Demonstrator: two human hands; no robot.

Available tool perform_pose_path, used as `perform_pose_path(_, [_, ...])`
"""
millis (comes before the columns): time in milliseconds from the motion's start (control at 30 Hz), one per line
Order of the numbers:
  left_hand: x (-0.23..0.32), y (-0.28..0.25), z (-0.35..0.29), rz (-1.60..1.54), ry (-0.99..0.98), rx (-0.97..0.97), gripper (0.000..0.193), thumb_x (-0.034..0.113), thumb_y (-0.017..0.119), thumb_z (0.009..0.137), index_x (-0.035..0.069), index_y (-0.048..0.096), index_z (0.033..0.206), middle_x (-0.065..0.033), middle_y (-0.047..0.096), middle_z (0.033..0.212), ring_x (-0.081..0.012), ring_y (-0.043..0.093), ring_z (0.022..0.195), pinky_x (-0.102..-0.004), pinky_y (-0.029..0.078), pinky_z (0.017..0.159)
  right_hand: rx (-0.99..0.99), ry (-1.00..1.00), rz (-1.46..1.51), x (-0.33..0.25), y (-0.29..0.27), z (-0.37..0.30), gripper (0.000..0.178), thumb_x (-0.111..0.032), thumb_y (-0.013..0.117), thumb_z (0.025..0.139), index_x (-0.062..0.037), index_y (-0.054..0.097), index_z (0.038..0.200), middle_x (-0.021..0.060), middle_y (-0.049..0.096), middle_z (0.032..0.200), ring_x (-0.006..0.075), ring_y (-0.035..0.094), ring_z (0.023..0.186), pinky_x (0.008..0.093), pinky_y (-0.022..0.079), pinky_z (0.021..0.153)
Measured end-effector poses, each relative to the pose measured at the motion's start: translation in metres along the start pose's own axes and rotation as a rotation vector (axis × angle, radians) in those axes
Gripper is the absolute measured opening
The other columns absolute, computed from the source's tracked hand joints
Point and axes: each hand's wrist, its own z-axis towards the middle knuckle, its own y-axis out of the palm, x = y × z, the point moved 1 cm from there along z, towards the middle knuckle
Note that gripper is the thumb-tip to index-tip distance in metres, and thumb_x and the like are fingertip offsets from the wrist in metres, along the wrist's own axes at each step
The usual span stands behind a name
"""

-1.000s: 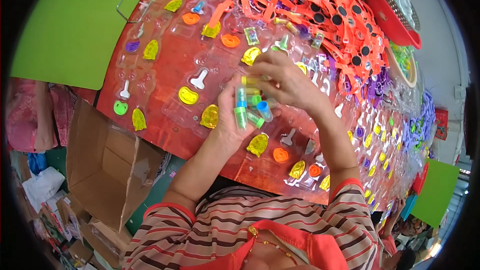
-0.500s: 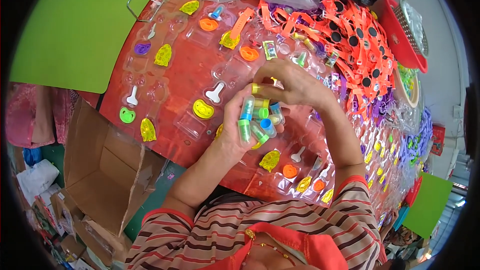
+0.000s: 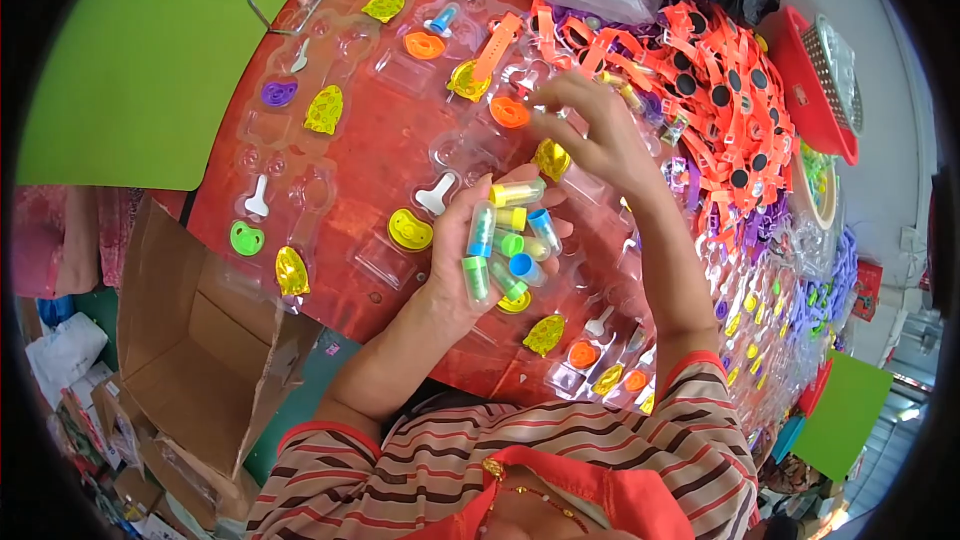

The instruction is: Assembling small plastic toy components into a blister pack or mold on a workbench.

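Observation:
My left hand [image 3: 457,275] is cupped palm up above the table and holds several small clear capped tubes [image 3: 481,230]. Their caps are yellow, blue and green, and they lie jumbled across the palm and fingers. My right hand [image 3: 605,145] hovers just beyond, its fingers apart and slightly blurred, with nothing seen between them. Closest to its fingertips is an orange toy pacifier [image 3: 510,112] in a clear blister tray. A shiny yellow piece [image 3: 551,158] shows beneath its palm. Left of the tubes lie a white piece [image 3: 434,196] and a yellow pacifier [image 3: 410,230].
Clear blister trays with coloured toy pieces cover the red tabletop [image 3: 385,135]. Orange watch-like bands [image 3: 720,90] are heaped at the far right, near a red basket [image 3: 805,80]. An open cardboard box [image 3: 195,360] stands left of the table, below a green board [image 3: 130,60].
My right hand has moved away from the left hand, toward the far side, and its fingers have spread. The tube with a yellow cap that it touched now lies in my left hand.

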Motion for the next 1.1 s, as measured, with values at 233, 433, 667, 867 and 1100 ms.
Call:
perform_pose_path(233, [0.002,-0.002,-0.001,-0.025,-0.005,-0.003,0.047,0.040,0.044,0.094,0.008,0.048,0.129,-0.0195,0.056,0.121,-0.0368,0.062,0.097,-0.0500,0.055,0.071,0.174,-0.112,-0.566,0.051,0.028,0.026,0.019,-0.022,0.062,0.082,-0.0061,0.064,0.092,0.0104,0.059,0.088,0.0282,0.057,0.088,0.0389,0.039,0.076])
perform_pose_path(433, [0.003,-0.001,-0.007,-0.015,-0.005,0.012,0.046,0.039,0.044,0.094,0.008,0.049,0.128,-0.0197,0.056,0.120,-0.0361,0.062,0.097,-0.0488,0.054,0.071,0.044,0.113,-0.599,0.054,0.016,0.039,0.014,-0.019,0.058,0.083,-0.0073,0.066,0.087,0.0100,0.061,0.084,0.0276,0.059,0.082,0.0400,0.041,0.074])
perform_pose_path(667, [0.005,-0.001,-0.005,-0.022,0.023,0.003,0.047,0.040,0.042,0.095,0.007,0.049,0.127,-0.0218,0.056,0.119,-0.0374,0.063,0.094,-0.0498,0.056,0.066,0.287,0.004,-0.537,0.027,0.002,0.021,0.022,-0.023,0.060,0.084,-0.0037,0.063,0.094,0.0118,0.062,0.084,0.0274,0.061,0.078,0.0385,0.044,0.073])
perform_pose_path(867, [0.013,0.013,-0.009,0.158,0.102,-0.007,0.048,0.044,0.038,0.095,0.002,0.057,0.109,-0.0148,0.066,0.091,-0.0309,0.066,0.070,-0.0412,0.056,0.058,-0.384,0.034,0.069,-0.046,0.006,0.003,0.030,-0.025,0.063,0.085,0.0005,0.064,0.101,0.0135,0.060,0.092,0.0240,0.058,0.087,0.0352,0.045,0.076])
perform_pose_path(1100, [0.007,0.014,-0.001,0.148,0.056,-0.007,0.049,0.044,0.034,0.095,0.002,0.056,0.110,-0.0175,0.065,0.087,-0.0306,0.066,0.065,-0.0394,0.056,0.056,-0.348,-0.210,-0.016,-0.028,0.009,-0.009,0.021,-0.020,0.065,0.083,-0.0018,0.066,0.095,0.0119,0.060,0.093,0.0279,0.057,0.091,0.0384,0.044,0.079])
